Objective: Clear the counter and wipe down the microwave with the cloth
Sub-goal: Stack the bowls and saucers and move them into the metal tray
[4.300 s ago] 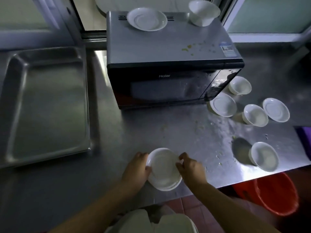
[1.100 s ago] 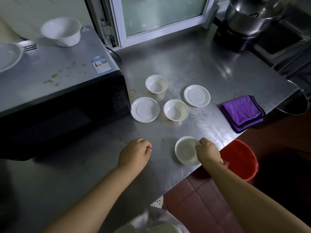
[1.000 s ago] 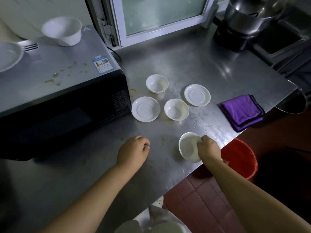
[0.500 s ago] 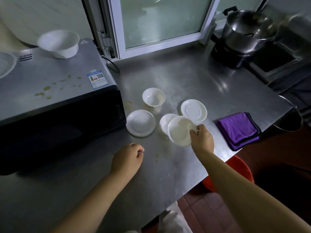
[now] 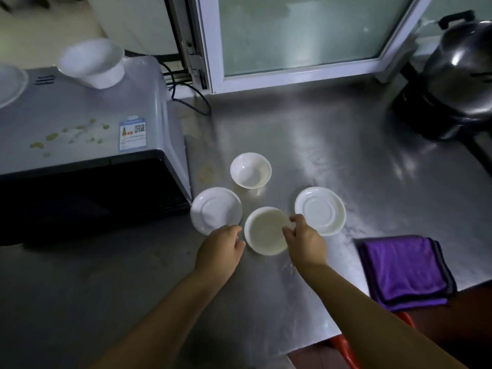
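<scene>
My right hand (image 5: 303, 239) pinches the right rim of a white bowl (image 5: 265, 231), which sits on the steel counter (image 5: 332, 145) where another bowl stood; that one is hidden beneath. My left hand (image 5: 221, 249) hovers just left of this bowl with loosely curled fingers, holding nothing. Around it lie a saucer (image 5: 215, 210), a second saucer (image 5: 319, 210) and a small bowl (image 5: 250, 170). The microwave (image 5: 80, 129) at the left has greenish stains on top, plus a white bowl (image 5: 93, 62) and a plate (image 5: 8, 83). A folded purple cloth (image 5: 404, 270) lies at the counter's right front corner.
A steel pot (image 5: 463, 70) stands on a burner at the back right. A red bucket (image 5: 346, 347) shows below the counter's front edge. A window frame (image 5: 292, 83) runs along the back, and a black cable (image 5: 191, 102) trails behind the microwave.
My right hand lifted the bowl from the front edge and carried it back onto the middle bowl. My left hand moved forward to the bowl's left side.
</scene>
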